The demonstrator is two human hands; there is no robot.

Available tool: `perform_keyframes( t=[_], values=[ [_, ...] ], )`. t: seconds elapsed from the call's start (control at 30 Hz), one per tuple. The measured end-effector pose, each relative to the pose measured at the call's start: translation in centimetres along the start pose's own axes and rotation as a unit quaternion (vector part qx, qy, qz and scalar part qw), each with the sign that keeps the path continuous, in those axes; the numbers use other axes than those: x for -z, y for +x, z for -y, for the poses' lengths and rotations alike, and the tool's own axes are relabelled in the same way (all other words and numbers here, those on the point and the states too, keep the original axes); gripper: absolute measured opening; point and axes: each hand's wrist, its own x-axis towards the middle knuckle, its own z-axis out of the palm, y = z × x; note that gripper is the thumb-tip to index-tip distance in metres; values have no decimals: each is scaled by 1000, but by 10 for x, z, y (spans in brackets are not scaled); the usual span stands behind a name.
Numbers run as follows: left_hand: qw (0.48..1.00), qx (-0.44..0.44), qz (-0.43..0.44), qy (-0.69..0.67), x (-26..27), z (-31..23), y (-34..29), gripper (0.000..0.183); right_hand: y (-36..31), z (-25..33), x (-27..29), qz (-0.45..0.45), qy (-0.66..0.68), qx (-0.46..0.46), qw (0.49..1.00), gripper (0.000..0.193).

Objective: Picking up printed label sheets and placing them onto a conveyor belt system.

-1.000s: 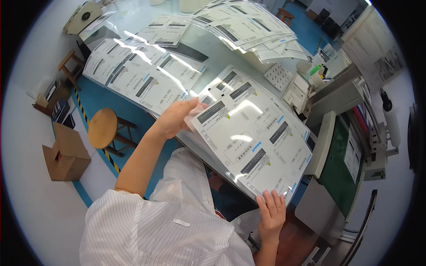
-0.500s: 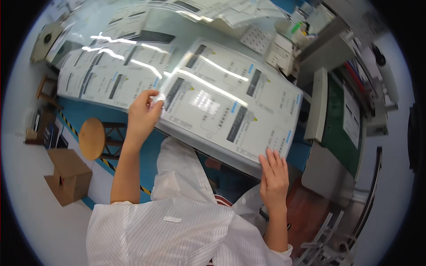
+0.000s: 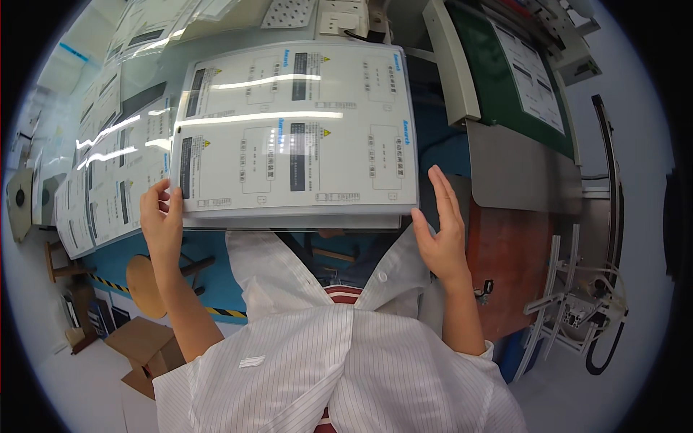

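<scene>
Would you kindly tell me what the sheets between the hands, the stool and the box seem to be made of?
Sheets: probably glossy clear plastic film over print, given the sharp light streaks.
Stool: likely varnished wood, by its warm tan colour.
Box: apparently matte cardboard, brown with folded flaps.

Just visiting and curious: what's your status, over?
Left hand at near left corner. Right hand open, near right corner. Sheet stack flat. More sheets lie left.

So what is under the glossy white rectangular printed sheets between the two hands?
The glossy white printed sheets lie over a pale, shiny tabletop, visible beyond their far left corner. Below their near edge, a pale strip shows; anything directly beneath is covered.
</scene>
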Motion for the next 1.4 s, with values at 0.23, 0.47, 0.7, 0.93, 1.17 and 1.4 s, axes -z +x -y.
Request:
perform_keyframes(
  t=[0.23, 0.47, 0.7, 0.93, 1.17, 1.4],
  values=[
    [999, -11, 38, 20, -6, 0, 7, 40, -1, 10, -24, -31, 96, -175, 979, 50],
    [998, 10, 29, 57, -31, 15, 26, 52, -3, 0, -39, -71, 131, -117, 982, 38],
    [996, 8, 17, 85, -40, 8, 27, 52, -7, -5, -39, -94, 122, -82, 985, 31],
    [997, -20, 10, 70, -45, 8, 27, 50, 1, -36, -8, -142, 56, -84, 985, 31],
    [994, -26, 12, 101, -40, 55, 39, 55, 45, -152, 73, -246, -119, -91, 958, 29],
    [996, -4, 16, 86, -44, 38, 35, 56, 62, -253, 103, -186, -353, -284, 872, 61]
  ],
)
